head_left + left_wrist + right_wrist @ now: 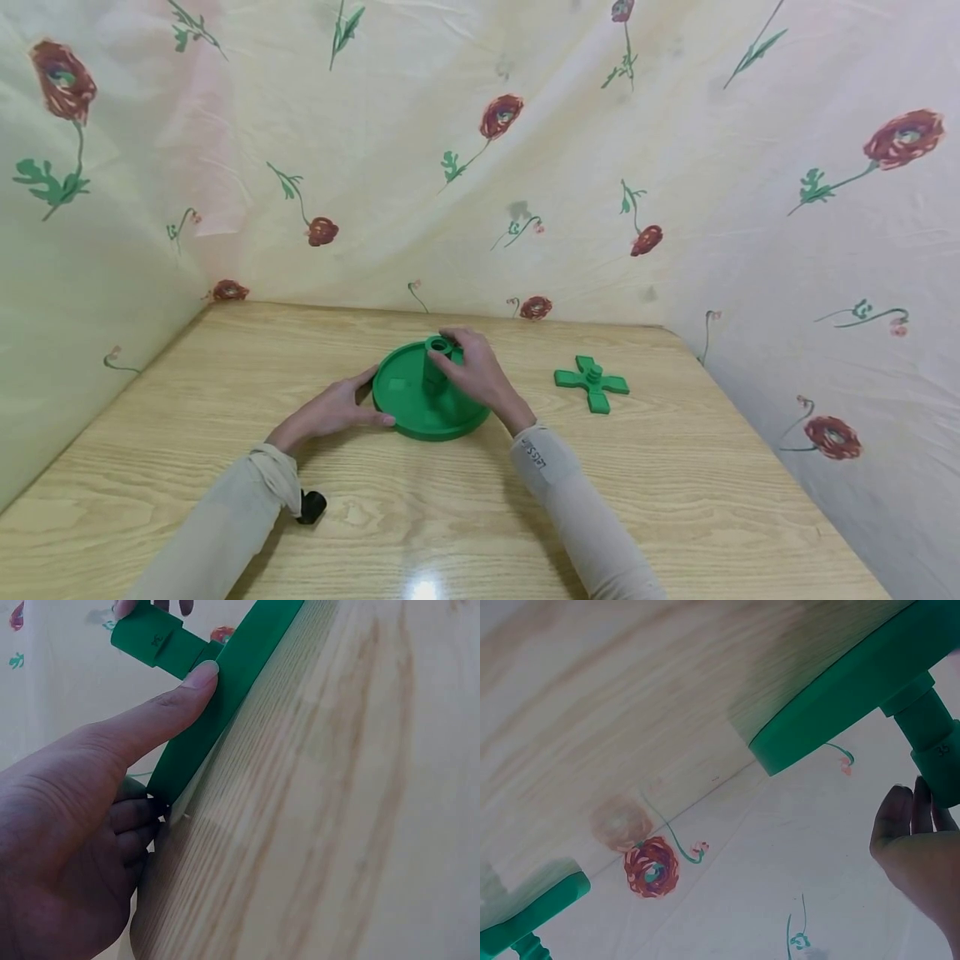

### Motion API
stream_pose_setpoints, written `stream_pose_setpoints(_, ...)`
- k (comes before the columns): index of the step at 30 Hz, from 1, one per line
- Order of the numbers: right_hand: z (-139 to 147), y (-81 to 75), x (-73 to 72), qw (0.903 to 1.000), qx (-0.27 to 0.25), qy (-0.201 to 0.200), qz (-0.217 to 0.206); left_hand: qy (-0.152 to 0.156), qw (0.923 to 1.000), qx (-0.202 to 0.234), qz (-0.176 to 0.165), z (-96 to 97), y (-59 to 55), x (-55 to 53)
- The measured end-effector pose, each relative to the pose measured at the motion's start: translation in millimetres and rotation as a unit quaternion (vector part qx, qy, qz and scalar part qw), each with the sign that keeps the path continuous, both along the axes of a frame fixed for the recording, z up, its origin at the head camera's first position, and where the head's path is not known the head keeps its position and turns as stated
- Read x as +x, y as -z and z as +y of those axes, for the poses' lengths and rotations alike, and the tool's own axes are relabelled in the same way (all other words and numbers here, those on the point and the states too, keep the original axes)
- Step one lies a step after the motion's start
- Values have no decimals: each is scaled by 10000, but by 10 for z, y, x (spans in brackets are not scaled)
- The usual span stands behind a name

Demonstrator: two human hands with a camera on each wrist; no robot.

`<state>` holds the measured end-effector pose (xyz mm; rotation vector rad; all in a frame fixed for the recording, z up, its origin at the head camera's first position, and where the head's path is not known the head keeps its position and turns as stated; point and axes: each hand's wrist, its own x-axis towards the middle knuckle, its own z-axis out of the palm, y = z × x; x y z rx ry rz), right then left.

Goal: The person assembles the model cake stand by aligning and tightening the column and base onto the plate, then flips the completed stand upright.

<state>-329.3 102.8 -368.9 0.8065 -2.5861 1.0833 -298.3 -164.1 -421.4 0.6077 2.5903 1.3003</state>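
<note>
A round green base (420, 415) with a raised rim lies on the wooden table. From its middle a green hollow post (432, 377) stands upright, wider at the top. My left hand (335, 410) grips the base's left edge, with the thumb on the rim; in the left wrist view that thumb (169, 712) presses the side and the curled fingers reach the lower edge. The thumb and fingers of my right hand (480, 375) hold the post's wider top; in the right wrist view the number 35 shows on the post (937, 754).
A green cross-shaped piece (592, 383) with a ridged stub lies to the right of the base. Near the left sleeve is a small black object (311, 507). Behind the table (450, 517) hangs a flowered cloth (390, 167), which also runs along both sides.
</note>
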Motion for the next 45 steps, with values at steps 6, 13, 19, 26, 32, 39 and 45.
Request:
stream_pose_setpoints(6,3,-14,12,9998,28,163,-89,8,10000,-1,21,-3,-14,19)
stream_pose_setpoints(13,20,-7,-2,9999,-60,-94,-10,20,10000,-31,41,0,-10,18)
stream_pose_setpoints(19,10,-6,-9,10000,10,-79,0,27,10000,-28,15,-9,-3,12)
stream_pose_setpoints(26,10,-7,-5,9998,111,138,-97,42,9999,-38,85,-16,-12,-2)
stream_pose_setpoints(32,26,-6,-19,9999,72,-91,107,28,9999,-53,97,-10,-12,-6)
stream_pose_setpoints(39,15,-11,-12,9999,114,84,69,16,9999,-73,83,-11,-12,-5)
stream_pose_setpoints(45,12,-8,-12,9999,114,96,6,15,10000,-58,77,-16,-7,-3)
